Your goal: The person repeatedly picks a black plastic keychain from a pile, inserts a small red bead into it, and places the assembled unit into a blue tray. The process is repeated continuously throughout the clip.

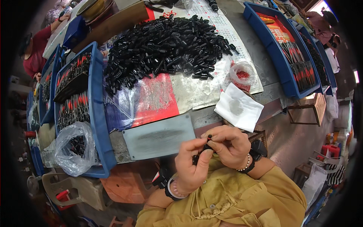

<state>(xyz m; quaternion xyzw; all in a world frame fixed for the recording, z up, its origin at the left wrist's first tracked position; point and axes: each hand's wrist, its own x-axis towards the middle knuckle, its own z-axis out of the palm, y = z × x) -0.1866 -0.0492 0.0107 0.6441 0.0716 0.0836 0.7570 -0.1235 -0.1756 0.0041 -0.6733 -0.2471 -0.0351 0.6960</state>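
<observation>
My left hand [192,162] is closed round a small black plastic part [207,146], held upright in front of my body. The fingertips of my right hand [231,145] pinch at the top of this part, where a small red bit [210,136] shows. My fingers cover most of the piece, so its full shape is hidden. Ahead of my hands, a large heap of small black plastic parts [162,49] lies on printed sheets. A clear bag of tiny red pieces [242,74] stands right of the heap, and a white paper [238,108] hangs over the bench edge nearby.
A grey metal plate [159,137] lies at the bench's near edge. Blue trays [104,128] of black and red parts stand at left, with a clear plastic bag [75,149] in one. Another blue tray [272,49] is at right. Other people work at far left and far right.
</observation>
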